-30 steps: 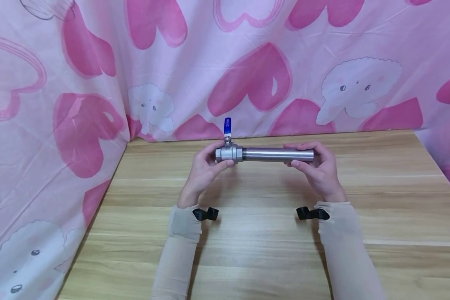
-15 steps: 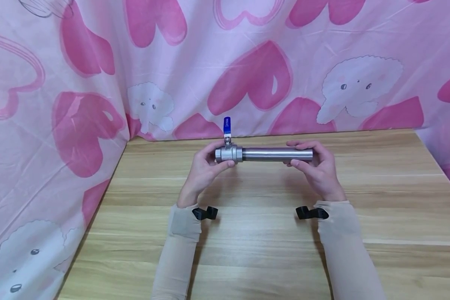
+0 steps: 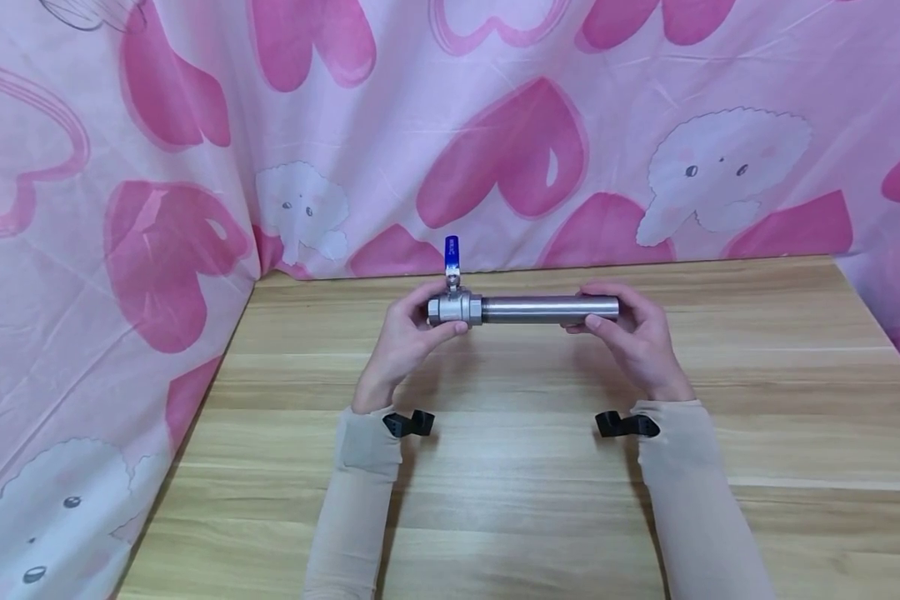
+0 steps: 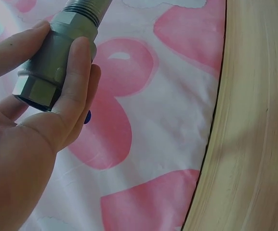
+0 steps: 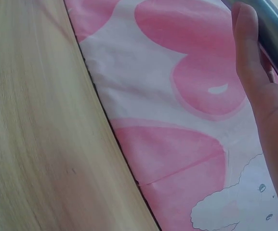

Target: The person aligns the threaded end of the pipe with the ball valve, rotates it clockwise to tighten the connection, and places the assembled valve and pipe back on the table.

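Note:
A silver ball valve (image 3: pixel 453 308) with a blue lever handle (image 3: pixel 452 252) is joined to a straight steel pipe (image 3: pixel 543 309). My left hand (image 3: pixel 408 342) grips the valve body, thumb in front and fingers behind. In the left wrist view the valve's hexagonal end (image 4: pixel 37 91) faces the palm, and screw threads (image 4: pixel 83 10) show where the pipe enters. My right hand (image 3: pixel 637 337) holds the pipe's right end between thumb and fingers. The pipe lies level across the head view, raised above the table, with the lever pointing away. Some right fingers are hidden behind the pipe.
A wood-grain table (image 3: pixel 510 500) spreads beneath both hands. Behind it and along its left side hangs a pink curtain (image 3: pixel 390 142) printed with hearts and white animals. Black wrist mounts (image 3: pixel 411 423) stick out inward from both sleeves.
The valve and pipe have shifted very slightly left in the head view. My right fingers have moved a little along the pipe, and both hands keep their hold.

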{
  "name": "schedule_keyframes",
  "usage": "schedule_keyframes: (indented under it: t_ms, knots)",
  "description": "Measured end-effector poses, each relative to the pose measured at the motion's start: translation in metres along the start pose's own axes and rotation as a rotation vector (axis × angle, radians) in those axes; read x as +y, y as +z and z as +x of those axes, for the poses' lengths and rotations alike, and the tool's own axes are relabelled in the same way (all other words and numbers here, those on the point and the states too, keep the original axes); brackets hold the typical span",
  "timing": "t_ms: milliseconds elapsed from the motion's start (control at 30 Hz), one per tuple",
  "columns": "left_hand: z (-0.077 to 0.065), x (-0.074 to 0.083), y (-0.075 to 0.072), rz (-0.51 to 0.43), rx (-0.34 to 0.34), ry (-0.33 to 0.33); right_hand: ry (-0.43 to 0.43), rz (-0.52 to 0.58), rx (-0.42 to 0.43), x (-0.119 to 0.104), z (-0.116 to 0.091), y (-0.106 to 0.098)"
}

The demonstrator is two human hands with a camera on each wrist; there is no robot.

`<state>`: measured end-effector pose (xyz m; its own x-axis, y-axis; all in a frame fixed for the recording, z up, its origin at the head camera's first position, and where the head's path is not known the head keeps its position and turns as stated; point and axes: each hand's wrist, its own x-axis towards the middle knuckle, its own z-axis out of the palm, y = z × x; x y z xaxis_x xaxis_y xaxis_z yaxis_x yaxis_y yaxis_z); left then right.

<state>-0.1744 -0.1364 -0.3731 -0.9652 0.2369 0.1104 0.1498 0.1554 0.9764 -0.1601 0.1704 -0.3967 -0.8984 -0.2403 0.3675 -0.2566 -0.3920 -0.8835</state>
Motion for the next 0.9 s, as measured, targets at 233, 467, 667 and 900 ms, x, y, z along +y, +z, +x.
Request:
schedule_keyframes:
  t_ms: [233,467,667,900]
  knots:
    - [0.0004,0.0014,0.0006,-0.003,0.013,-0.021,0.018,-0.025,0.013,-0.0004,0.0005,-0.0002]
    - [-0.0005,0.0008,-0.0011,0.001,0.016,-0.01,-0.022,0.012,0.016,0.0029,0.0018,0.0003]
    - [0.0001,-0.0005,-0.0014,0.005,0.006,-0.013,-0.022,0.008,0.02,0.0044,0.0019,-0.0006]
    - [0.0002,-0.0002,-0.0001,0.004,-0.002,-0.051,-0.011,-0.037,0.031,0.0044,0.0022,-0.0019]
